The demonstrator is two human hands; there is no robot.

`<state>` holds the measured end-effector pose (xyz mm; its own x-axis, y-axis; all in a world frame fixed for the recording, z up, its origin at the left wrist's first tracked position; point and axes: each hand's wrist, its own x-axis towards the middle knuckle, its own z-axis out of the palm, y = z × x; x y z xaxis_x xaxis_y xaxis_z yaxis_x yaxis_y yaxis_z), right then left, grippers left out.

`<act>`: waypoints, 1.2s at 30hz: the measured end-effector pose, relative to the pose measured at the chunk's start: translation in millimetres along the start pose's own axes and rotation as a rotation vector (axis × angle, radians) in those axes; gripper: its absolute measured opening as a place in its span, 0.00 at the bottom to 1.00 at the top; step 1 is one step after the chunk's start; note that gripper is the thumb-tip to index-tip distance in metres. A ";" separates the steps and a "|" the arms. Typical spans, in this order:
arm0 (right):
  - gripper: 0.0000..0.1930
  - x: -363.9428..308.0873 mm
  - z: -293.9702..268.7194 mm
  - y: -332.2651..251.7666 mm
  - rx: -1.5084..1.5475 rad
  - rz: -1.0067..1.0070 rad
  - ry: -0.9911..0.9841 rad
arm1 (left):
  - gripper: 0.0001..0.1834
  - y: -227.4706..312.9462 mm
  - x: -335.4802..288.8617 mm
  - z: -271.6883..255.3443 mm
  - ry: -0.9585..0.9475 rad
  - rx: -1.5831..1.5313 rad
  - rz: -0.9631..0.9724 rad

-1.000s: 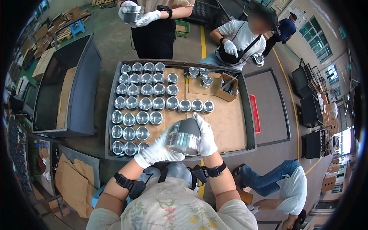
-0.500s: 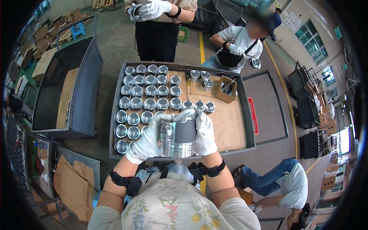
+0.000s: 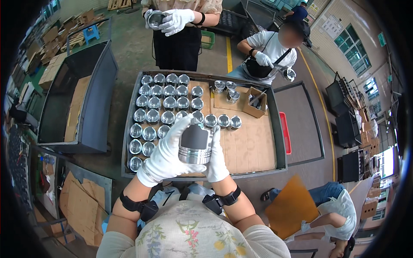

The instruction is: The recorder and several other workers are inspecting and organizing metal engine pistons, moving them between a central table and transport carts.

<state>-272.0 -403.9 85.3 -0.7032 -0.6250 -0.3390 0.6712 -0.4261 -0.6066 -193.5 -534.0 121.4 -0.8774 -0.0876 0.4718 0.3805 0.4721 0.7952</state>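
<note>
Piston [image 3: 194, 144], clamped between your left hand [image 3: 167, 154] and right hand [image 3: 217, 161], has turned: its silver side now faces your right hand, giving you another view.

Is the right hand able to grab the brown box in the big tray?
Probably not yet: the right hand is helping hold a piston. With that hand free, maybe yes: flat cardboard leaves a way around the end piston to the box.

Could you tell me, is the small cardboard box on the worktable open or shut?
Open: the cardboard box has its top uncovered, and dark things show inside.
</note>
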 end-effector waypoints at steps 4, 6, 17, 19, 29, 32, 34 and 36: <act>0.30 0.4 -5.6 -7.0 0.214 0.104 -0.103 | 0.55 -20.4 -5.6 -2.8 -0.041 0.053 -0.076; 0.29 -3.0 -4.8 -10.7 0.280 0.160 -0.138 | 0.51 -24.4 -1.2 -3.8 -0.094 0.243 -0.042; 0.25 -2.6 -7.7 -14.4 0.374 0.203 -0.190 | 0.40 1.3 11.3 13.2 0.123 0.370 0.222; 0.29 -9.5 1.1 -19.6 0.561 0.342 -0.306 | 0.40 -4.5 9.7 15.6 0.176 0.494 0.316; 0.37 -17.2 -4.0 -41.2 0.219 0.207 -0.187 | 0.65 -3.1 6.8 25.2 0.089 0.117 0.223; 0.39 -22.4 5.6 -50.6 0.222 0.187 -0.144 | 0.68 -7.3 4.1 31.5 0.034 0.063 0.234; 0.39 -21.3 2.6 -53.3 0.226 0.197 -0.233 | 0.67 -7.2 4.1 33.9 0.031 0.088 0.255; 0.40 -22.9 2.6 -55.4 0.212 0.197 -0.194 | 0.67 -3.7 6.0 35.9 0.035 0.101 0.255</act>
<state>-292.5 -367.7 128.6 -0.5109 -0.8129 -0.2794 0.8379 -0.3985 -0.3730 -210.7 -504.8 107.6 -0.7461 0.0159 0.6657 0.5547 0.5680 0.6080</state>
